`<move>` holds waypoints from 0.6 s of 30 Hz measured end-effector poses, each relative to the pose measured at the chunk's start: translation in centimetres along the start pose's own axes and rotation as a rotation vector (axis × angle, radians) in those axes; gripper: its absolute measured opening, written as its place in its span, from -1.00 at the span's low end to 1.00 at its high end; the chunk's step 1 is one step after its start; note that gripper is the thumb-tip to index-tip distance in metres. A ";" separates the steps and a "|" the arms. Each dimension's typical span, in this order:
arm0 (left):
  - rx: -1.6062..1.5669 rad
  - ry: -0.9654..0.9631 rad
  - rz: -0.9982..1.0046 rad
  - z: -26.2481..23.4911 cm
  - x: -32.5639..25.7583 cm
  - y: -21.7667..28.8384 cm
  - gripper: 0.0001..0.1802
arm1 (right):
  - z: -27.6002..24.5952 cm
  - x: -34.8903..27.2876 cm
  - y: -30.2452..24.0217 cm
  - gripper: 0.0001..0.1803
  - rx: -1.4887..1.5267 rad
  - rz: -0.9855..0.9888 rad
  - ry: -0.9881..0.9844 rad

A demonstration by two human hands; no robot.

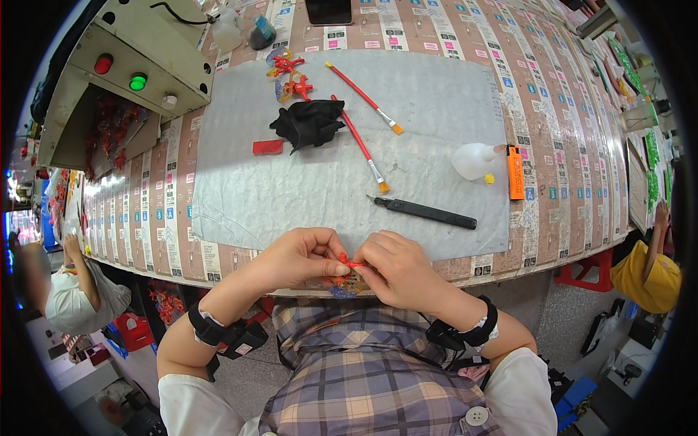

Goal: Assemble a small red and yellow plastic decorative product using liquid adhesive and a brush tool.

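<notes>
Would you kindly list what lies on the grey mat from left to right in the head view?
Red card → black cloth → black knife → white bottle → orange lighter.

Grey mat (436, 109) is covering the bench; two red-handled brushes (362, 97) (361, 145) are lying on it beside a black crumpled cloth (309, 122). Black utility knife (429, 212) is sitting near the front edge, white squeeze bottle (472, 160) lying just beside an orange lighter (515, 172). Control box (138, 58) is standing at far left, green button glowing.
</notes>
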State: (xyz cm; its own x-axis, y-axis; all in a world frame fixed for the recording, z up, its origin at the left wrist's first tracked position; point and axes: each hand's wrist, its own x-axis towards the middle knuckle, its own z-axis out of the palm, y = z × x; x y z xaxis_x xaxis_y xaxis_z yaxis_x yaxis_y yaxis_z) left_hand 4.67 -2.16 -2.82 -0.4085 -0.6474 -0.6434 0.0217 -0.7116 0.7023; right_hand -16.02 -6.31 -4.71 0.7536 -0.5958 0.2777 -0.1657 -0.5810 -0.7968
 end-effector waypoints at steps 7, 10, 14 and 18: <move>-0.005 -0.003 -0.001 0.0 0.0 0.1 -0.87 | 0.0 0.0 0.0 -0.87 0.002 -0.003 0.004; -0.005 -0.003 -0.008 0.0 0.0 0.1 -0.87 | 0.0 0.0 0.0 -0.86 0.003 -0.005 0.009; -0.011 0.006 -0.015 0.0 0.0 0.2 -0.86 | -0.2 0.0 -0.1 -0.86 -0.014 0.012 -0.053; 0.000 -0.004 -0.008 0.0 -0.1 0.2 -0.88 | -0.2 0.0 0.0 -0.86 -0.007 -0.001 -0.029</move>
State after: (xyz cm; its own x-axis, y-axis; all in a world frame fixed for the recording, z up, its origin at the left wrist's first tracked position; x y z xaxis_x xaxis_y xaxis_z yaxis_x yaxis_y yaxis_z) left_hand 4.68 -2.23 -2.62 -0.4122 -0.6408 -0.6477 0.0189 -0.7167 0.6971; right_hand -16.11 -6.38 -4.60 0.7718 -0.5790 0.2629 -0.1690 -0.5854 -0.7929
